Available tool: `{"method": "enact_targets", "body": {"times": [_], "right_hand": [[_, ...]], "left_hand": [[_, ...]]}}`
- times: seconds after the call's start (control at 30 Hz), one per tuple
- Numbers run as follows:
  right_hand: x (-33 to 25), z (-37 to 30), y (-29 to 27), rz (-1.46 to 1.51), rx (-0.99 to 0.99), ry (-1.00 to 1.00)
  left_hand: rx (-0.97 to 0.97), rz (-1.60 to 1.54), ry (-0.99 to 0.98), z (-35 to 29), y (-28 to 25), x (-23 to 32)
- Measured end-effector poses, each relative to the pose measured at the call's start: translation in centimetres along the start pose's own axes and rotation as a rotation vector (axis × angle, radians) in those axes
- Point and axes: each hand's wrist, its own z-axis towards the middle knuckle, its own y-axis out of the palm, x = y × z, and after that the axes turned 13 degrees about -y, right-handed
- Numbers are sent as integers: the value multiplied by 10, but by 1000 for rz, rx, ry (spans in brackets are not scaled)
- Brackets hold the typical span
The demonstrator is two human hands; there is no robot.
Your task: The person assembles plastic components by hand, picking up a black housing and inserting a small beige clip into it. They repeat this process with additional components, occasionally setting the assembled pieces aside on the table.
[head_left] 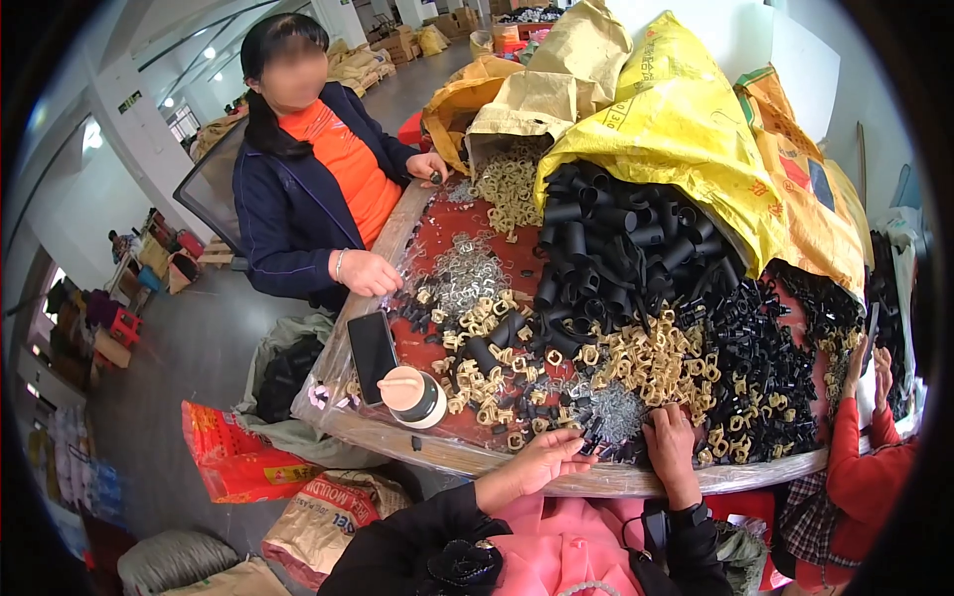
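Observation:
My left hand (545, 463) is at the near edge of the table, thumb and fingers pinched together beside several small black plastic parts (593, 437). Whatever lies between its fingertips is too small to name. My right hand (673, 449) rests palm down, fingers curled, at the right side of a heap of small silvery metal pieces (618, 407). Its fingertips are partly hidden, so what they hold cannot be made out. Beyond my hands lie tan plastic clips (651, 358) in a loose pile, with small black clips (760, 348) heaped to the right.
Black tubes (596, 238) spill from a yellow sack (666, 129) at the back. A phone (372, 356) and a lidded cup (412, 397) stand at the left. Across the table a co-worker (323, 179) handles small parts; another person's hands (870, 368) show at the far right.

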Motion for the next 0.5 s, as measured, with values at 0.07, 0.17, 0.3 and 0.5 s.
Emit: {"method": "enact_targets", "body": {"times": [0.07,0.17,0.3,0.5], "right_hand": [[2,-1,3,-5,1,10],[4,-1,6,-14,10,24],[0,-1,1,25,-12,54],[-1,-1,1,60,16,48]], "left_hand": [[10,-4,4,1,0,0],[21,0,6,2,0,1],[23,14,9,-1,3,1],[11,1,13,-3,4,1]]}}
